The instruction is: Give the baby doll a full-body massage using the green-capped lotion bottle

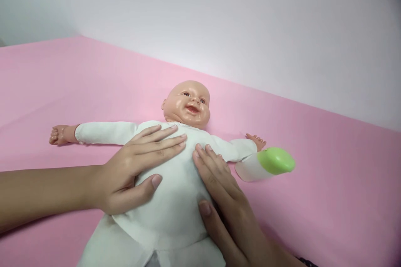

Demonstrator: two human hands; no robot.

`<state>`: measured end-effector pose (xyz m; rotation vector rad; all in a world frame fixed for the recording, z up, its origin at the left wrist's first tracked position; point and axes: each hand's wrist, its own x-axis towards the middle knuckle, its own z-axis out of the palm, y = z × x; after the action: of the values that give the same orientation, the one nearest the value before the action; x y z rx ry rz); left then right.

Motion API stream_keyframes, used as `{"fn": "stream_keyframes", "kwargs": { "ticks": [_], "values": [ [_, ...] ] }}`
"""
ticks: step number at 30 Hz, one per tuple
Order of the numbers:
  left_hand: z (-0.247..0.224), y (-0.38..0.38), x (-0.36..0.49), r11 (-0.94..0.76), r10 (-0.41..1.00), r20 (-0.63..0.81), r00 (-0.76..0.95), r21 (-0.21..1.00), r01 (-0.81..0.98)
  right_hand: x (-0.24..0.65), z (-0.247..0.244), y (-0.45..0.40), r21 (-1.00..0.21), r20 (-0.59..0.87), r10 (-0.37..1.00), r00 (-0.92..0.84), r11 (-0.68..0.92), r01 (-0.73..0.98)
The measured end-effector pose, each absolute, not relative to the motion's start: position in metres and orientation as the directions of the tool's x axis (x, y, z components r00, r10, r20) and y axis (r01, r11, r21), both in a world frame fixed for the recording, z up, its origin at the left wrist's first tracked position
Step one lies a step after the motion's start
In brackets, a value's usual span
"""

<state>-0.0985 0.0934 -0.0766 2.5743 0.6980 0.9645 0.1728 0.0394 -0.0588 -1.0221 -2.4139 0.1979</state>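
A baby doll [175, 192] lies on its back with its arms stretched out to both sides, dressed in a white top and white bottoms. Its bald plastic head points away from me. Across the left side of its chest rests my left hand [138, 162], flat, with fingers extended and thumb apart. My right hand [228, 200] lies along the right side of the doll's torso, fingers stretched toward its chest and thumb separate. Neither hand grips anything. Parts of the doll's top are covered by my hands, and its lower legs are outside the view.
A whitish bottle with a green cap [275, 160] stands tilted in view beside the doll's arm on the right, close to my right hand. Under everything is a pink cloth surface [328, 192]. A pale wall [219, 21] rises behind its far edge.
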Motion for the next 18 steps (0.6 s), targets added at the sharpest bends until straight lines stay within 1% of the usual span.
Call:
{"fn": "stream_keyframes", "kwargs": {
  "ticks": [3, 7, 11, 14, 18],
  "values": [
    [-0.075, 0.094, -0.098, -0.836, 0.54, 0.531, 0.653, 0.428, 0.344, 0.172, -0.063, 0.039, -0.324, 0.45, 0.714, -0.536, 0.69, 0.648],
    [-0.067, 0.096, -0.099, -0.887, 0.447, 0.584, 0.677, 0.389, 0.25, 0.171, -0.063, 0.042, -0.3, 0.53, 0.648, -0.547, 0.746, 0.594],
    [-0.062, 0.098, -0.1, -0.908, 0.381, 0.576, 0.723, 0.38, 0.176, 0.171, -0.06, 0.046, -0.289, 0.494, 0.605, -0.624, 0.791, 0.539],
    [-0.064, 0.097, -0.1, -0.897, 0.408, 0.557, 0.723, 0.393, 0.203, 0.172, -0.059, 0.046, -0.31, 0.451, 0.634, -0.628, 0.771, 0.556],
    [-0.073, 0.095, -0.099, -0.843, 0.521, 0.519, 0.678, 0.439, 0.311, 0.172, -0.062, 0.042, -0.347, 0.415, 0.7, -0.581, 0.712, 0.61]
  ]
}}
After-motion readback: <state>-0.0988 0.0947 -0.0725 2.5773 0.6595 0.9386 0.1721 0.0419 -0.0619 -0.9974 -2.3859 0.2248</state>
